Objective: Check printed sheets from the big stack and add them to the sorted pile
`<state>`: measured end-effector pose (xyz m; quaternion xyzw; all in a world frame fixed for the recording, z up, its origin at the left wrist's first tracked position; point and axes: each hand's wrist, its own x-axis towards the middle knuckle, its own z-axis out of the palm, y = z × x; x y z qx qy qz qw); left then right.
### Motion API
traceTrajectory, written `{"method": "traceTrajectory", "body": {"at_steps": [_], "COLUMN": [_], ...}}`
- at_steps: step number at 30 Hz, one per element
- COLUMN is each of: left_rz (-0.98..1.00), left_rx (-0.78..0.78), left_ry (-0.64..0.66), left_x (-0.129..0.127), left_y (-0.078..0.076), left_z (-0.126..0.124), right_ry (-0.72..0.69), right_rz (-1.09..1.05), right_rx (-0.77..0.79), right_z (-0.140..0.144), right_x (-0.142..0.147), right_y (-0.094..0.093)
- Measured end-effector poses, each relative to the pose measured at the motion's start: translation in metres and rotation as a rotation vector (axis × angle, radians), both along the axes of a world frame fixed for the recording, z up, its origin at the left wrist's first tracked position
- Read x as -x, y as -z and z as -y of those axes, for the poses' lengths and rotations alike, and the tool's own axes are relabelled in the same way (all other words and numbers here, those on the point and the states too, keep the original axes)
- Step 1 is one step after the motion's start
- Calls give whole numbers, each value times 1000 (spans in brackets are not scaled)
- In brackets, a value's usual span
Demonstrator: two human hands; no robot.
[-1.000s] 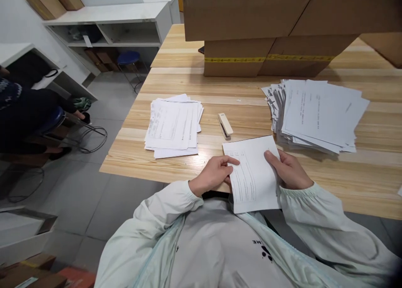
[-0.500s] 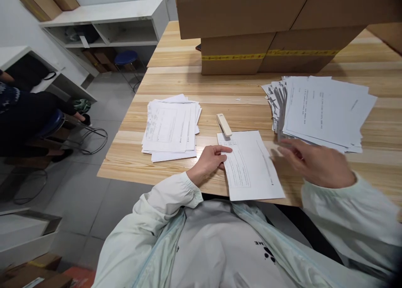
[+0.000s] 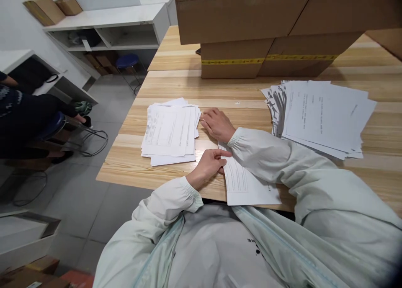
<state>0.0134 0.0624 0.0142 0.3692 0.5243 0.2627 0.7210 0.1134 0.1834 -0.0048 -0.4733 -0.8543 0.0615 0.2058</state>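
My left hand (image 3: pixel 209 165) grips the left edge of a printed paper sheet (image 3: pixel 259 191) at the table's front edge. Its index finger lies on top of the sheet, near the upper left corner. My right hand (image 3: pixel 219 124) is just beyond the sheet's top edge, palm down, its fingers curled around the place of the cream stapler, which the hand now hides. The right sleeve crosses over the sheet and covers its upper right part. To the left of both hands lies a loose pile of printed papers (image 3: pixel 169 131).
A larger, fanned paper stack (image 3: pixel 326 116) lies at the right. Big cardboard boxes (image 3: pixel 232 68) stand along the back of the wooden table (image 3: pixel 125 154). On the left are a seated person (image 3: pixel 31 116), a blue stool (image 3: pixel 127 61) and white shelves (image 3: pixel 125 18).
My right hand has swung left from beside the right stack to the stapler, which it now covers. My left hand stays on the sheet. The view has tilted slightly.
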Motion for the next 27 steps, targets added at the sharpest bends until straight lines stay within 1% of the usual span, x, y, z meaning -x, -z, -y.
{"method": "traceTrajectory", "body": {"at_steps": [2, 3, 5, 7, 9, 11, 12, 14, 15, 16, 18, 19, 20, 21, 22, 23, 24, 25, 26, 27], "left_rz": [-2, -2, -1, -4, -1, -9, -27, -101, -138, -163, -205, -225, -240, -240, -222, -190, -158, -141, -149, -185], "left_rx": [-5, -6, -9, -21, -39, -82, -124, -271, -345, -412, -533, -591, -641, -677, -696, -704, -708, -719, -745, -788], "left_ry": [6, 5, -5, -13, -9, -10, -17, -82, -110, -144, -186, -193, -189, -177, -165, -153, -149, -152, -165, -184], "left_x": [-1, -2, -2, 0, 7, 21, 29, 47, 55, 62, 70, 70, 69, 66, 62, 58, 55, 54, 55, 58], "left_y": [1, 1, 1, -1, -3, -4, -3, -2, -1, 1, 2, 2, 1, -1, -3, -6, -10, -13, -16, -20], "left_z": [-2, -2, -2, 1, 12, 29, 40, 62, 72, 80, 89, 90, 89, 87, 85, 82, 79, 76, 73, 69], "right_ry": [27, 39, 39, 29, 21, 50, 93, 238, 305, 308, 244, 237, 269, 348, 466, 600, 739, 838, 903, 905], "right_rz": [5, -14, -77, -151, -225, -301, -342, -432, -486, -548, -689, -741, -774, -783, -772, -745, -715, -675, -630, -616], "right_rx": [-2, -14, -54, -106, -161, -170, -139, 18, 160, 334, 685, 799, 847, 820, 725, 585, 410, 250, 130, 23], "right_z": [-1, -1, -2, 0, 11, 36, 54, 98, 121, 144, 185, 200, 211, 218, 219, 217, 210, 200, 187, 173], "right_x": [2, 3, 1, -5, -20, -44, -59, -86, -96, -102, -101, -98, -95, -94, -98, -109, -125, -147, -171, -196], "right_y": [13, 15, 12, 0, -18, -37, -44, -51, -50, -47, -38, -34, -31, -30, -30, -33, -38, -43, -48, -53]}}
